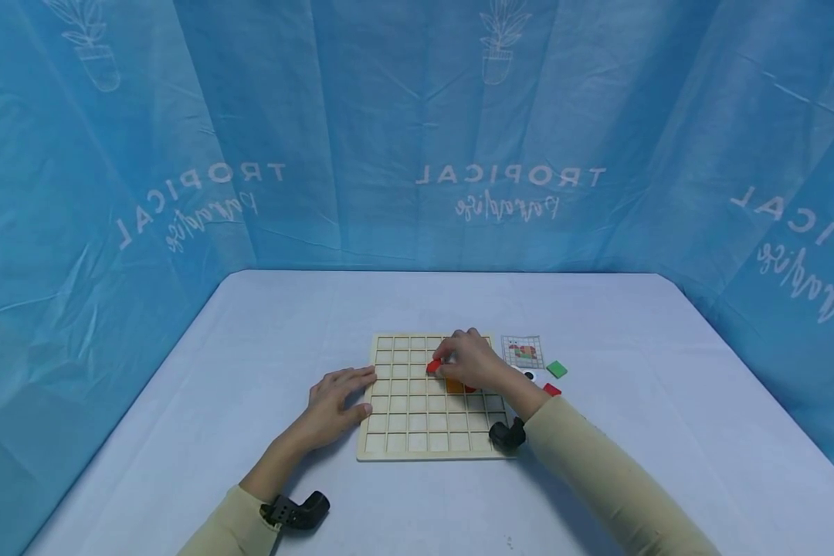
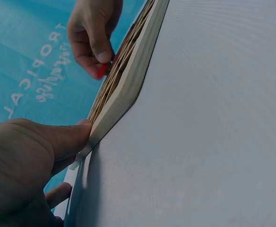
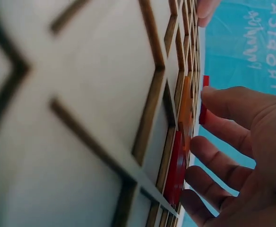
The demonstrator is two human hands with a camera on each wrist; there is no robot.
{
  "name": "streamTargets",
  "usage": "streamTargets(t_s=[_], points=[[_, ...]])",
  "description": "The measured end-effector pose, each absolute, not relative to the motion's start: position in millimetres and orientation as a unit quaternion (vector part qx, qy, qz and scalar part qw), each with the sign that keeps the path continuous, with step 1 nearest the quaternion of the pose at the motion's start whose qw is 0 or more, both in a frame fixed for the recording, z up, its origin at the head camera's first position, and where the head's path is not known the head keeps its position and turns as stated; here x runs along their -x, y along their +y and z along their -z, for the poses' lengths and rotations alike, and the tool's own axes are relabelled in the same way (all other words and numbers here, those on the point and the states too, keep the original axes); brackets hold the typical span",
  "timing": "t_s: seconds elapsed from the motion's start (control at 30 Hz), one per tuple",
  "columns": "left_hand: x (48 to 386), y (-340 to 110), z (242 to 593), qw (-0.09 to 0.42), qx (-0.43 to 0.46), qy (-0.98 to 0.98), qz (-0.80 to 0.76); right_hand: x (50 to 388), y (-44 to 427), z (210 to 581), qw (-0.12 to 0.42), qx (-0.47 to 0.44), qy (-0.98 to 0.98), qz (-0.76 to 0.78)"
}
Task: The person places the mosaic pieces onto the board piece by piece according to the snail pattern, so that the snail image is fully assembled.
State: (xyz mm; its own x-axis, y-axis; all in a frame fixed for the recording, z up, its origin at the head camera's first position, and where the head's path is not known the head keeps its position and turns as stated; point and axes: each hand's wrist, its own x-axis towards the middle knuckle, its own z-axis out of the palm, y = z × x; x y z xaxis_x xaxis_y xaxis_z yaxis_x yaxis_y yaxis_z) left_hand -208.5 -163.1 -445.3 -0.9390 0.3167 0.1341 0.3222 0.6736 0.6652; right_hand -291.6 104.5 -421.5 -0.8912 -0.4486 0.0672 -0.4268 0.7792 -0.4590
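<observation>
A wooden grid board (image 1: 417, 423) with square cells lies on the table. Between thumb and index finger, my right hand (image 1: 474, 360) pinches a red tile (image 1: 434, 366), held just above the board in the right wrist view. Under that hand, an orange tile (image 1: 454, 386) and another red tile (image 3: 176, 165) sit in cells of the board; the hand and wrist hide part of the grid. My left hand (image 1: 333, 405) rests at the board's left edge, its thumb touching the rim and its fingers extended.
Right of the board lie a small picture card (image 1: 523, 351) with a grid pattern, a green tile (image 1: 557, 369), a red tile (image 1: 552, 390) and a white piece with a black dot (image 1: 529, 376). A white cloth (image 1: 306, 316) covers the table; blue curtains (image 1: 403, 116) surround it.
</observation>
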Motion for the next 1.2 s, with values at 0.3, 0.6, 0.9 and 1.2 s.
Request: streamTargets(t_s=[0.3, 0.6, 0.9, 1.2], points=[[208.4, -163.4, 445.7, 0.002, 0.174, -0.914, 0.366, 293.0, 105.6, 427.0, 0.024, 0.243, 0.949, 0.201], [208.5, -163.4, 445.4, 0.005, 0.177, -0.915, 0.362, 291.1, 106.1, 425.8, 0.014, 0.256, 0.947, 0.192], [208.6, -162.6, 446.6, 0.005, 0.179, -0.917, 0.357, 278.2, 118.0, 409.6, 0.036, 0.228, 0.94, 0.25], [208.1, -162.9, 445.5, 0.003, 0.174, -0.917, 0.36, 246.5, 159.4, 398.3, -0.008, 0.185, 0.951, 0.247]])
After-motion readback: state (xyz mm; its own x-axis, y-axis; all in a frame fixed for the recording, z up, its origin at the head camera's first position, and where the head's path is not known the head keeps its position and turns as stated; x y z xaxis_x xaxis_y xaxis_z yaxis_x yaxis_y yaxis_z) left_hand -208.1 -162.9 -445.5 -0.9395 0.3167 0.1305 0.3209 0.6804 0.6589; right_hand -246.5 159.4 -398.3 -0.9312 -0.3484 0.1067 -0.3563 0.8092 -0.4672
